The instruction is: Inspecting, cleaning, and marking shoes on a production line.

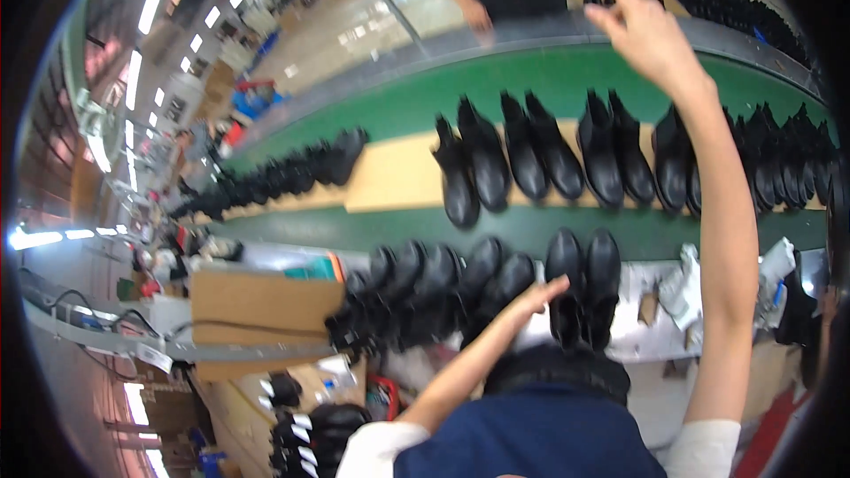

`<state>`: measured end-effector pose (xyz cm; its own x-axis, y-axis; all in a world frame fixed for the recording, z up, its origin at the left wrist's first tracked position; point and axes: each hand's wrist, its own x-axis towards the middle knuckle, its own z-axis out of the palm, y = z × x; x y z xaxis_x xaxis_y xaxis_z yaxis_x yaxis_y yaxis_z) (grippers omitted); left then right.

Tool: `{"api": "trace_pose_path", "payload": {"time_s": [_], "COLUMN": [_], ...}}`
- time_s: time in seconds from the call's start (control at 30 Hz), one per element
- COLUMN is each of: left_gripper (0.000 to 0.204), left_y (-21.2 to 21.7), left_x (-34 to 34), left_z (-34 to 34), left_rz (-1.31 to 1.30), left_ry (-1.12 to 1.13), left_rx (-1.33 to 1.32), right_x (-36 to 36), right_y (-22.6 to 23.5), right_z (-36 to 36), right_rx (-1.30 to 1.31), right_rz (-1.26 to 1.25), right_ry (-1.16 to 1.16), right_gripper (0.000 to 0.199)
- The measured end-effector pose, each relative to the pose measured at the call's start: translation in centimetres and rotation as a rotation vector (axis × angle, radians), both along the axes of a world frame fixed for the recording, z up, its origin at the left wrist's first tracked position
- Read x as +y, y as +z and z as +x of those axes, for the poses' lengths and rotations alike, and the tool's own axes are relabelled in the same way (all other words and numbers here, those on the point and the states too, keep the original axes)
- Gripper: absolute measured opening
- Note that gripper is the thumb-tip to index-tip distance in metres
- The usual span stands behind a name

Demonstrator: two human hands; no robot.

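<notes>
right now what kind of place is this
Most likely a shoe factory line. Pairs of black boots ride a green conveyor, more boots crowd the near bench, and a cardboard box sits beside them. The left hand reaches toward the near boots; the right hand is raised.

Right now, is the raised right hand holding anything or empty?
Empty: the right hand is lifted with fingers spread, nothing in it, above the black boots.

The single head view looked steeply down and forward from the person's head, its fisheye bending the green conveyor belt (531,80) into a curve. It sat close above the near row of black boots (460,283), with both forearms rising from the lower edge.
</notes>
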<state>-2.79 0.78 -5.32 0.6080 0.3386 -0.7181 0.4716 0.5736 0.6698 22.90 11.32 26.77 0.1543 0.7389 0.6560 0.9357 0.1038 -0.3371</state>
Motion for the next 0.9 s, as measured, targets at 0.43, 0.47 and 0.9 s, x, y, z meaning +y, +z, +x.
{"api": "trace_pose_path", "payload": {"time_s": [0.43, 0.47, 0.9], "left_gripper": [0.072, 0.076, 0.09], "left_y": [-2.5, -2.3, 2.1], "left_x": [-1.3, -1.5, -0.2], "left_z": [-1.3, -0.6, 0.8], "left_rz": [0.104, 0.183, 0.322], "left_ry": [0.303, 0.39, 0.404], "left_rx": [0.013, 0.012, -0.014], "right_x": [-23.6, -24.1, -22.0], "right_y": [-40.4, -40.5, -30.6], "right_z": [-3.7, -4.8, -4.5], "right_rx": [0.851, 0.926, 1.957], "right_rz": [-1.01, -1.012, -0.818], "right_ry": [-0.22, -0.207, -0.06], "right_gripper": [0.062, 0.062, 0.047]}}
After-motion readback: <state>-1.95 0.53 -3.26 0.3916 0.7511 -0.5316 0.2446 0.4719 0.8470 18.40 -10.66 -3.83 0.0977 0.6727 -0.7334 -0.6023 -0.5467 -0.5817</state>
